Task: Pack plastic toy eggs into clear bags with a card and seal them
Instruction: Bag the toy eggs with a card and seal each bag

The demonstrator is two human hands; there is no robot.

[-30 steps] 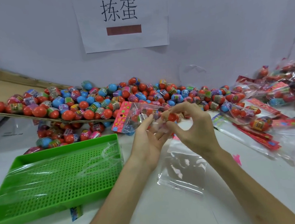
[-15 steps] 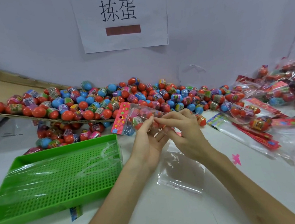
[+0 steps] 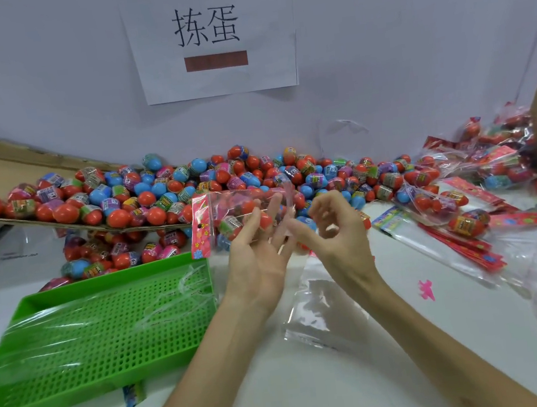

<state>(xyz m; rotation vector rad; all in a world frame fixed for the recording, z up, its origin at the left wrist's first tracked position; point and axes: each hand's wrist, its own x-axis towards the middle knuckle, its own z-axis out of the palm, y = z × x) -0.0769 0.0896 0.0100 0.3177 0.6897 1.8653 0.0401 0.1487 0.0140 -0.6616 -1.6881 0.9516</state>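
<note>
Clear bag (image 3: pixel 244 206) of toy eggs (image 3: pixel 229 224), pink card (image 3: pixel 201 226) at its left end, raised over the table (image 3: pixel 315 392) in the head view, lying against the straight, spread fingers of the left hand (image 3: pixel 257 264). Right hand (image 3: pixel 333 229) at the bag's right end, fingers loosely curled; pinching it or not, impossible to tell. Loose eggs (image 3: pixel 159 195) heaped behind.

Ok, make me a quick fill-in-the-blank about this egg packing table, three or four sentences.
1. The perforated tray is coloured ___.
2. The filled bag leans on the fingers of the ___ hand.
3. Many loose eggs lie on a sheet of ___.
4. The paper sign hangs on the ___.

Missing words: green; left; cardboard; wall.
</note>
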